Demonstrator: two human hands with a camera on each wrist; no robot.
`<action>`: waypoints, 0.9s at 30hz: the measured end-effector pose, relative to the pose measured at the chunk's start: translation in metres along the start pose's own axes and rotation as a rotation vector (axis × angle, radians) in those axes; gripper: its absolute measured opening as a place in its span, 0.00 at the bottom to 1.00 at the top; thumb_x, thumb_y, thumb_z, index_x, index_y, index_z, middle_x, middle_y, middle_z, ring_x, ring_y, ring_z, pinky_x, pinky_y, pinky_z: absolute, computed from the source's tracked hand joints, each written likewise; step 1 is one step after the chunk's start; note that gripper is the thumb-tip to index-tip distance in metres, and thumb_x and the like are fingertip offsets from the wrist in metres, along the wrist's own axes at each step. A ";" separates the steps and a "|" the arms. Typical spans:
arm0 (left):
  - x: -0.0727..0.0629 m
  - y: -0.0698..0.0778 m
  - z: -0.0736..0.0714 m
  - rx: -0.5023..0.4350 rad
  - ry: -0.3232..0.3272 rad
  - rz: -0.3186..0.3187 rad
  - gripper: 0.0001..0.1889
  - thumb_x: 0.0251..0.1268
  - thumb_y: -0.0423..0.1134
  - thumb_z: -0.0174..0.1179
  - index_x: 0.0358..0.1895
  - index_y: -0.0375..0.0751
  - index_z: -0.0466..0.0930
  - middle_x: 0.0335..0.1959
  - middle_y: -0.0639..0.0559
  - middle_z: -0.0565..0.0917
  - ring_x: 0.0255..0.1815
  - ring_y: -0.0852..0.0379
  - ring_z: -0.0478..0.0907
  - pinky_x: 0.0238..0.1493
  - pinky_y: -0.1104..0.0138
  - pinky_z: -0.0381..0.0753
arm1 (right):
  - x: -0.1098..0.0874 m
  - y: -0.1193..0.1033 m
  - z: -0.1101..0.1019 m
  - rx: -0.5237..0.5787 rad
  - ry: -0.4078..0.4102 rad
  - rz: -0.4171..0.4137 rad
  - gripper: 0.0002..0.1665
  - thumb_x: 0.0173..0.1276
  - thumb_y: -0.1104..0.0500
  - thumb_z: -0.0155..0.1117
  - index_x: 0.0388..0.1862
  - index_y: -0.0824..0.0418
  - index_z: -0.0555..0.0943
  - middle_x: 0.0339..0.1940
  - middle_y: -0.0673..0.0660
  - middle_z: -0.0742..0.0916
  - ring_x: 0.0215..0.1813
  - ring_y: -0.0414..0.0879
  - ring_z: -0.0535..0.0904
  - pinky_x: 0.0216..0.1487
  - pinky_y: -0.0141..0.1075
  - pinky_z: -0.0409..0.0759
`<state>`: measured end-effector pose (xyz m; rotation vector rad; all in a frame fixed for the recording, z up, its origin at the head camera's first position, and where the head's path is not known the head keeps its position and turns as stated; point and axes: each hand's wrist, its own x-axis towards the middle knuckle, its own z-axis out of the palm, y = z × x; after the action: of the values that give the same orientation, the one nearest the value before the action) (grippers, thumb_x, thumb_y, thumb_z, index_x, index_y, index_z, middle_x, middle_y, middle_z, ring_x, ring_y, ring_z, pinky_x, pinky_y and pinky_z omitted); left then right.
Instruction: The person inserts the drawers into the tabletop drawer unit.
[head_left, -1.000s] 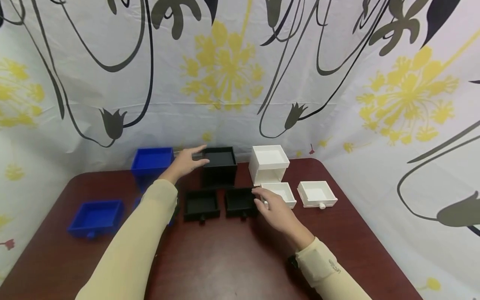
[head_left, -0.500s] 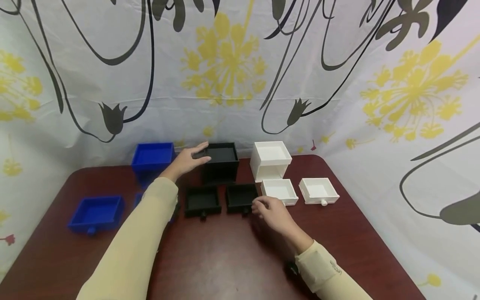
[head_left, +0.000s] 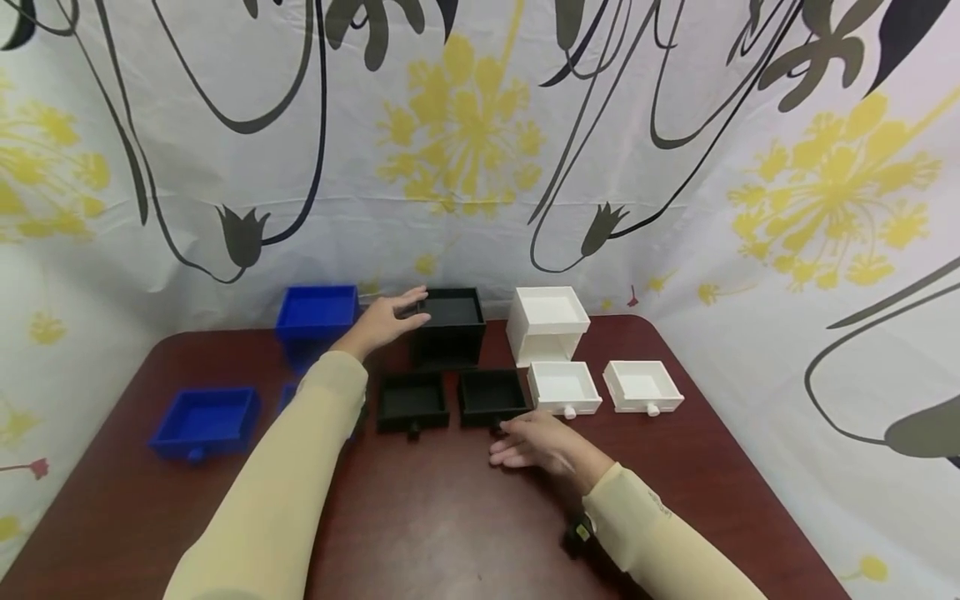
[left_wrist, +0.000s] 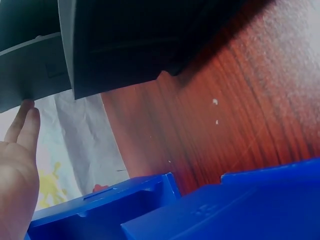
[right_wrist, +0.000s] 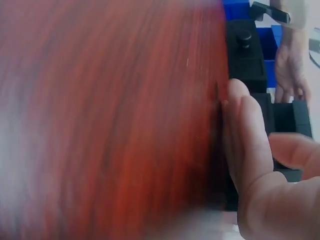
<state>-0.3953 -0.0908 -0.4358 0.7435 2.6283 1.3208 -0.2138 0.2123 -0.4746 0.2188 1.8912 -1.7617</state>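
My left hand [head_left: 384, 325] touches the left side of the black cabinet [head_left: 448, 337], thumb and fingers spread. In the left wrist view its fingertips [left_wrist: 29, 107] meet the cabinet's wall. My right hand [head_left: 551, 446] is low over the table at the front right corner of the right black drawer [head_left: 489, 397]. Its fingers [right_wrist: 252, 132] are straight and the thumb stands apart from them. The tip of the hand overlaps the drawer's knob in the head view. A second black drawer [head_left: 411, 404] lies to the left, with its knob [right_wrist: 244, 39] showing in the right wrist view.
A blue cabinet [head_left: 318, 312] stands at the back left, with a blue drawer [head_left: 206, 417] before it and another partly behind my left sleeve. At the right are a white cabinet [head_left: 551, 317] and two white drawers [head_left: 562, 385]. A patterned cloth [head_left: 337, 167] hangs behind the table.
My right hand has moved down and toward me, from beside the right black drawer to its front corner, and its fingers have straightened. The left hand stays at the black cabinet.
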 end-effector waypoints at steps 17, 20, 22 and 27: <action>0.001 -0.002 0.001 0.074 -0.039 0.015 0.36 0.77 0.59 0.54 0.81 0.51 0.57 0.83 0.58 0.52 0.82 0.44 0.49 0.77 0.44 0.53 | 0.015 0.006 0.014 0.338 -0.055 0.080 0.27 0.85 0.53 0.48 0.64 0.76 0.69 0.46 0.62 0.88 0.43 0.47 0.88 0.48 0.39 0.86; 0.000 -0.002 -0.001 0.053 -0.048 0.017 0.36 0.77 0.58 0.55 0.81 0.52 0.58 0.83 0.58 0.52 0.82 0.44 0.49 0.77 0.44 0.53 | 0.016 0.006 0.016 0.324 -0.067 0.068 0.22 0.85 0.54 0.46 0.60 0.74 0.71 0.42 0.59 0.88 0.39 0.44 0.88 0.46 0.38 0.86; 0.000 -0.001 -0.002 0.044 -0.047 0.014 0.35 0.77 0.58 0.55 0.81 0.53 0.59 0.83 0.57 0.53 0.82 0.45 0.49 0.77 0.45 0.53 | 0.018 0.005 0.017 0.316 -0.075 0.052 0.21 0.85 0.55 0.45 0.58 0.74 0.71 0.40 0.58 0.87 0.38 0.43 0.87 0.46 0.38 0.86; 0.002 -0.002 -0.002 0.070 -0.050 0.011 0.36 0.77 0.59 0.54 0.81 0.53 0.58 0.83 0.57 0.53 0.82 0.46 0.49 0.77 0.46 0.54 | 0.022 0.006 0.022 0.310 -0.063 0.023 0.22 0.85 0.57 0.45 0.59 0.77 0.69 0.39 0.59 0.86 0.40 0.44 0.87 0.48 0.38 0.85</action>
<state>-0.3982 -0.0924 -0.4365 0.7906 2.6467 1.2024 -0.2235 0.1868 -0.4901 0.2929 1.5591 -2.0163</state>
